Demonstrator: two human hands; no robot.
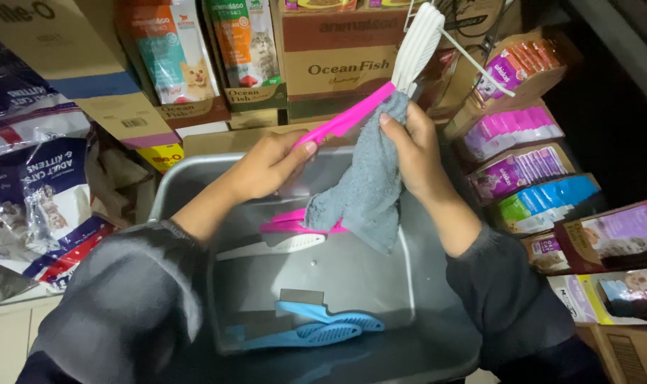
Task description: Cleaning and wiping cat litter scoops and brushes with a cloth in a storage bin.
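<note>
Left hand [270,165] is curled tight round the pink handle of a white-toothed comb [380,78], held up over the grey bin [380,284]. Right hand [416,153] pinches a grey cloth [366,195] against the comb. Behind: brown cartons [337,64] and teal and orange pet food boxes [174,50]; pink, purple and blue pouches [529,171] on the right.

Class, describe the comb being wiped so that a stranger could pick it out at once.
Find the grey tub. Above its far rim, the left hand holds a comb while the right hand rubs it with a grey cloth. Unlike the combs in the tub, it is raised.
</note>
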